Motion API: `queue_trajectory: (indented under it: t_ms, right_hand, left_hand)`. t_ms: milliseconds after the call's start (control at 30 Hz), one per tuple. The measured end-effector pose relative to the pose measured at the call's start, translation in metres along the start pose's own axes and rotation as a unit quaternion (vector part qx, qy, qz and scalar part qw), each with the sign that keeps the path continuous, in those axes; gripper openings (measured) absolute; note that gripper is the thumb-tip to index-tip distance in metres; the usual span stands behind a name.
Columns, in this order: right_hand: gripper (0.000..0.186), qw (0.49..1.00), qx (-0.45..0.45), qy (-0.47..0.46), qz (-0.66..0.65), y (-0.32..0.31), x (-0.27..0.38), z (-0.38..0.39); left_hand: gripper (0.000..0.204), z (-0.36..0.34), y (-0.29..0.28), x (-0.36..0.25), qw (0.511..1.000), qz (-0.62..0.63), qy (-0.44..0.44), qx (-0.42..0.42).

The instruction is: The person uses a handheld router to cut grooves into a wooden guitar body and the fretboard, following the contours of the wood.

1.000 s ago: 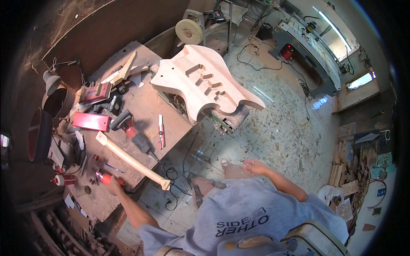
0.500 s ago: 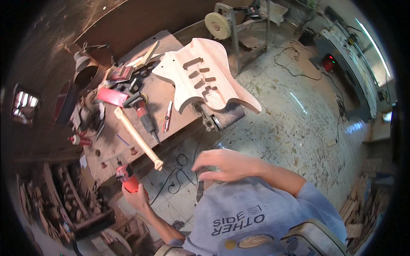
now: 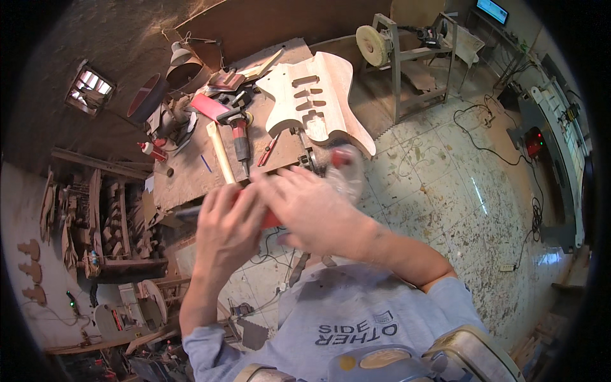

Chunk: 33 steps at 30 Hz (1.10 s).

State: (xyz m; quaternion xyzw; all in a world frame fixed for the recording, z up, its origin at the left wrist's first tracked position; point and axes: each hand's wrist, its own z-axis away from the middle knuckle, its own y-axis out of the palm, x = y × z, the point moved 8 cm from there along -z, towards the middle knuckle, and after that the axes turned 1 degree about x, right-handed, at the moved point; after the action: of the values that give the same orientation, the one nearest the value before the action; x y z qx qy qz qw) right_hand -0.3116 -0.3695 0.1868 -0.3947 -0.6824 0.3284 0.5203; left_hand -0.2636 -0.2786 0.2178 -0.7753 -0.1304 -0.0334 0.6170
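Both hands (image 3: 280, 213) around red tool (image 3: 270, 219), just off workbench (image 3: 191, 175) edge.

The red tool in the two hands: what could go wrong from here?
1. Both hands, left hand and right hand, cover most of the red tool, and it is blurred, so a finger might get pinched or the grip could slip.
2. The unfinished guitar body overhangs the workbench edge; a bump might knock it.
3. Cables lie across the floor, a possible trip hazard.

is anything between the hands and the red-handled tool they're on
Nothing visible does. The left hand and right hand both close directly around the red-handled tool, held up in front of the workbench.
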Motion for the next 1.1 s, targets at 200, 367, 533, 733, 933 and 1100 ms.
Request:
queue_trajectory:
  t_ms: [200, 367, 533, 733, 933, 1100]
  right_hand:
    - [0.057, 0.977, -0.055, 0.121, -0.167, -0.014, -0.043, 0.032]
    - [0.052, 0.940, -0.227, 0.179, -0.184, -0.057, -0.071, 0.021]
    - [0.046, 0.876, -0.326, 0.133, -0.329, -0.087, -0.107, -0.019]
    - [0.045, 0.846, -0.336, 0.109, -0.399, -0.049, -0.133, -0.048]
    - [0.031, 0.847, -0.323, 0.104, -0.409, -0.030, -0.147, -0.068]
    - [0.036, 0.840, -0.355, 0.105, -0.395, -0.018, -0.178, -0.075]
  left_hand:
    - [0.048, -0.036, -0.005, -0.042, 0.986, -0.016, 0.165, -0.019]
    - [0.049, -0.045, -0.055, 0.008, 0.934, 0.025, 0.142, -0.326]
    - [0.029, -0.027, -0.052, 0.107, 0.845, 0.250, -0.010, -0.472]
    - [0.025, -0.065, 0.105, 0.185, 0.786, 0.504, -0.189, -0.304]
    - [0.048, -0.093, 0.162, 0.153, 0.828, 0.464, -0.119, -0.292]
    - [0.029, -0.117, 0.209, 0.145, 0.660, 0.743, -0.108, -0.021]
